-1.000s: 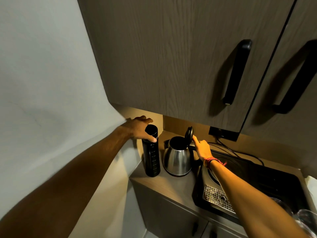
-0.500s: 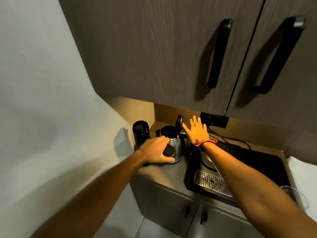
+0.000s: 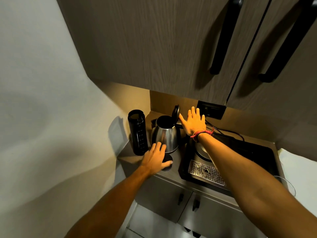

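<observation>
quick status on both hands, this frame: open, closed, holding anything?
Left hand: open, fingers laid over the black cap on the counter.
Right hand: open, fingers spread, holding nothing; thumb at the raised kettle lid.

Small round black cap (image 3: 169,158) lies flat near the tabletop's front edge, just in front of the shiny steel kettle (image 3: 165,137), which stands upright with its black lid (image 3: 176,112) flipped open.

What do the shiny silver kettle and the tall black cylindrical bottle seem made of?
The shiny silver kettle: likely polished stainless steel, since it mirrors the warm light; its raised lid looks like matte black plastic. The tall black cylindrical bottle: dark, faintly glossy, plastic or coated metal; unclear which.
</observation>
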The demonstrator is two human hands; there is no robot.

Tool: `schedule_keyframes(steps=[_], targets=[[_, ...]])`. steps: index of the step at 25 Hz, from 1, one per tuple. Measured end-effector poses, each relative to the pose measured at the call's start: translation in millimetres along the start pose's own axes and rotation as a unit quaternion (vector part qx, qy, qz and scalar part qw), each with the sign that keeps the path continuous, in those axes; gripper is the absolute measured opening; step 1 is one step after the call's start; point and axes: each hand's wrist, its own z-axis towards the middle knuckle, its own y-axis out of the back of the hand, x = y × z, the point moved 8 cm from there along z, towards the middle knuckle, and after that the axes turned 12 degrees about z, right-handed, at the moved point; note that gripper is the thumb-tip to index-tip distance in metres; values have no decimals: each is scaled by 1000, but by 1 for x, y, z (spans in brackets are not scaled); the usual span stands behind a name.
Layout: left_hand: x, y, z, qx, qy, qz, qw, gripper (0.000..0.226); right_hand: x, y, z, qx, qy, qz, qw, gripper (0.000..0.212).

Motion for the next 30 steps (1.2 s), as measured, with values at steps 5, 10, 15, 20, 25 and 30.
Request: schedule_keyframes(steps=[5,10,15,20,25,30], targets=[[82,118,-4,-343,139,-23,929,68,0,-4,0,4,7,4,1000,80],[160,81,-7,-233,316,-364,845,100,3,-5,0,4,7,-1,1000,79],[146,37,3,-150,318,-500,792,92,1,-4,-1,3,-7,-5,1000,83],[148,30,14,-129,319,-505,792,80,0,-4,-1,-3,-28,-1,1000,88],[132,50,17,-149,284,-368,873,67,-2,-4,-1,-6,-33,12,999,90],[117,68,27,-101,233,-178,951,67,-3,-5,-1,-6,-37,20,999,92]])
